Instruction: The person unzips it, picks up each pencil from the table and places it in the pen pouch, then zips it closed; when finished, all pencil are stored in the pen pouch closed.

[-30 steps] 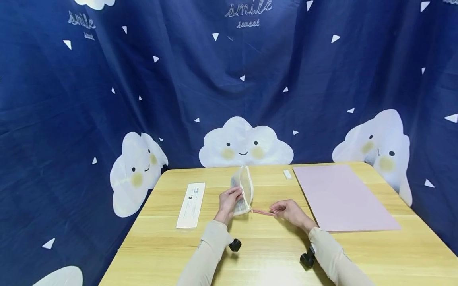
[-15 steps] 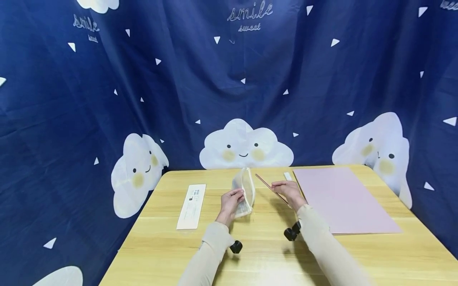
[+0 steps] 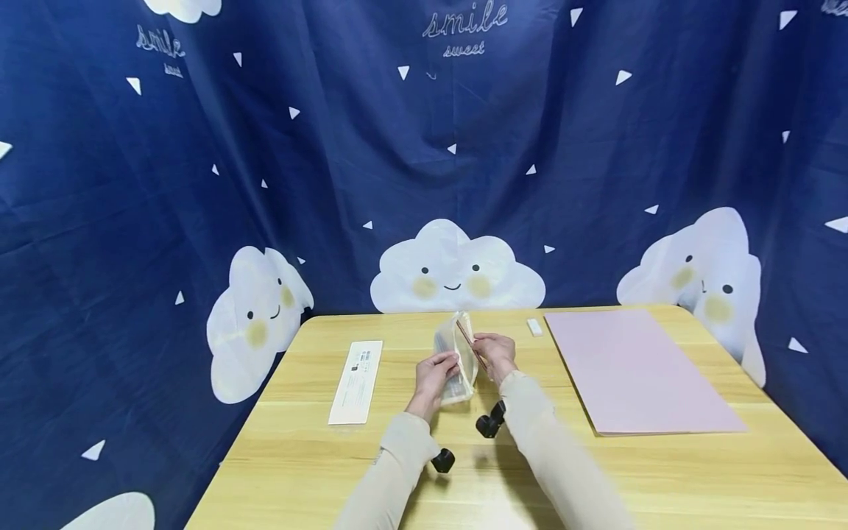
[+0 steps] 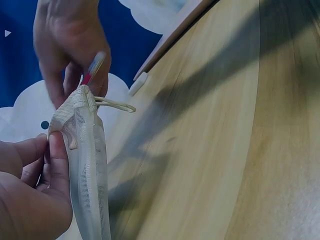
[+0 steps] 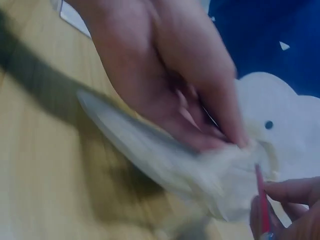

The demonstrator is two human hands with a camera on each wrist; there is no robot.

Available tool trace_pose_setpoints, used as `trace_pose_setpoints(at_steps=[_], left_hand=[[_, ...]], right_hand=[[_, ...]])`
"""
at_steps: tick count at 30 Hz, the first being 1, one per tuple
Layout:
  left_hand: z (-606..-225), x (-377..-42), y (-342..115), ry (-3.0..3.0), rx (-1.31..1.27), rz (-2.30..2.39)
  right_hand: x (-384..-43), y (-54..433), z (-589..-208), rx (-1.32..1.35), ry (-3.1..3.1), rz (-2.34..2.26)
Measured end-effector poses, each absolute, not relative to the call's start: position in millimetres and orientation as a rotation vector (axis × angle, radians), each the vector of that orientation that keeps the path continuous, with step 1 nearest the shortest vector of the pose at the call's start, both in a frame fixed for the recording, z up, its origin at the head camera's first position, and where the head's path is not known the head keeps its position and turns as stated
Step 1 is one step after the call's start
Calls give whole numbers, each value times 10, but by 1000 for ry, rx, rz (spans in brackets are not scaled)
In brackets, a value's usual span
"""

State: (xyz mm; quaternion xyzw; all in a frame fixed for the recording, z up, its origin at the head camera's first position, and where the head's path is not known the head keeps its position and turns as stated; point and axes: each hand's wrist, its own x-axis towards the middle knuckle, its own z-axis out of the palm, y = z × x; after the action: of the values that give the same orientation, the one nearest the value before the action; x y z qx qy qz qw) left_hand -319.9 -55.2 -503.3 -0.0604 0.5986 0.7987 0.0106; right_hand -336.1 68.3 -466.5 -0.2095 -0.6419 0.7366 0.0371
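Observation:
My left hand pinches the edge of a whitish see-through mesh zip pouch, held upright over the table with its mouth spread. A cream zip pull loop hangs from one end of the zip in the left wrist view. Fingers of my right hand pinch a thin red pencil. The pencil's far end overlaps the pouch's opening in the head and right wrist views. In the left wrist view its near end pokes up beyond the zip end. The right wrist view is blurred.
On the wooden table, a white printed card lies at left. A small white eraser lies at the back, beside a large pink sheet on the right. A blue cloud-patterned curtain hangs behind.
My right hand drew the pencil rightward from the pouch's near corner, raised and turned it, then brought it left to the pouch's mouth. My left hand has shifted slightly right, still holding the pouch.

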Motion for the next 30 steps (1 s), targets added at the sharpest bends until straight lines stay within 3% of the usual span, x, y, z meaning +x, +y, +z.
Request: trace_pose_setpoints(at_steps=[6,15,21,30], left_hand=[[-5054,-3197,-561,1896,-208,2486],[-5020,-3208,-606,1890,-204,2499],[-5027,-3222,-580,1874,-212,2507],[-5037,-3219,-563,1868,-238,2507]], right_hand=[[-3326,509,-4730,-633,-1744,2412],[-3203,868,-4816,-471,-2282,1868],[-3160,976,-4908,-371,-2231,2137],[-3074,743,-4799,-257,-2225,2247]])
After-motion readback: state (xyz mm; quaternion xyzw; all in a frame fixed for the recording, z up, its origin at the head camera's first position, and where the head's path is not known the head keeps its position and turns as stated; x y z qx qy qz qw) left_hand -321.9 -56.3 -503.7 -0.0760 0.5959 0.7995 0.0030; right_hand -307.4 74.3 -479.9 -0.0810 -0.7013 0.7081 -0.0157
